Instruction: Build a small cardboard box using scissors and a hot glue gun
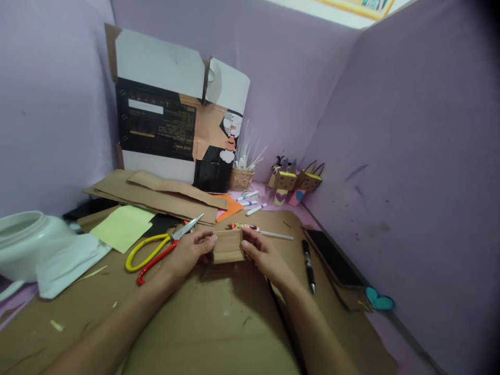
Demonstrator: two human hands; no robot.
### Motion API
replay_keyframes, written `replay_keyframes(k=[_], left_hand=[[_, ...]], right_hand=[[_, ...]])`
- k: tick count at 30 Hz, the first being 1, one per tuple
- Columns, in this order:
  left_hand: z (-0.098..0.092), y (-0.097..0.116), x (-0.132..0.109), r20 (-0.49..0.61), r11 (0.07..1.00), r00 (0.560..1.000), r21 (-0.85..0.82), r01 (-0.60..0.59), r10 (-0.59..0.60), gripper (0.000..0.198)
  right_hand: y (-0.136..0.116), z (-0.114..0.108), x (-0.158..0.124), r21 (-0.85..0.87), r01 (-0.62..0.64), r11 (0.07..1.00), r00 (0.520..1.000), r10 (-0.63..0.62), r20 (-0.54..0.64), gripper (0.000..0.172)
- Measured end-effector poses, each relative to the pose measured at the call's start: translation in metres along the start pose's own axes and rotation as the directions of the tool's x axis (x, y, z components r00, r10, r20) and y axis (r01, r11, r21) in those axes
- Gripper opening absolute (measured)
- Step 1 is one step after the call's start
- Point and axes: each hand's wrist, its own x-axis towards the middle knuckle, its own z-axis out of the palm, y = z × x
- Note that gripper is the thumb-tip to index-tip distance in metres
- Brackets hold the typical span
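Note:
Both hands hold a small piece of brown corrugated cardboard (228, 246) just above a large cardboard sheet (219, 317). My left hand (191, 251) grips its left edge with closed fingers. My right hand (262, 252) pinches its right edge. Scissors (162, 248) with one yellow and one red handle lie just left of my left hand, blades pointing up and right.
A black pen (308, 265) and a dark phone (333, 257) lie to the right. A white jar (27, 240), white paper (66, 263), yellow-green paper (123, 227) sit left. A flattened box (175, 120), cardboard strips (156, 195), markers (252, 202), a basket (241, 178) and paper figures (297, 183) stand behind.

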Motion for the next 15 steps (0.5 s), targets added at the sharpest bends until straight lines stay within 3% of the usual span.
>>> replay_keyframes(k=[3,7,10,15], left_hand=[[-0.003,-0.004,-0.002,-0.016,0.962,1.000,0.271,0.017,-0.013,0.039],[-0.007,-0.003,-0.006,-0.127,0.819,0.975,0.568,-0.080,0.183,0.034],[-0.008,0.002,-0.008,-0.211,0.796,0.951,0.602,-0.054,0.224,0.039],[-0.016,0.011,-0.012,-0.373,0.848,0.892,0.530,-0.020,0.254,0.036]], right_hand=[[0.002,-0.001,0.000,-0.143,-0.020,0.990,1.000,0.017,-0.022,0.024],[-0.001,-0.004,-0.002,-0.226,-0.032,0.974,0.994,0.008,-0.106,0.021],[-0.007,-0.008,-0.004,-0.273,-0.025,0.962,0.978,-0.034,-0.207,0.022],[-0.012,-0.014,-0.006,-0.367,0.012,0.930,0.926,-0.149,-0.347,0.028]])
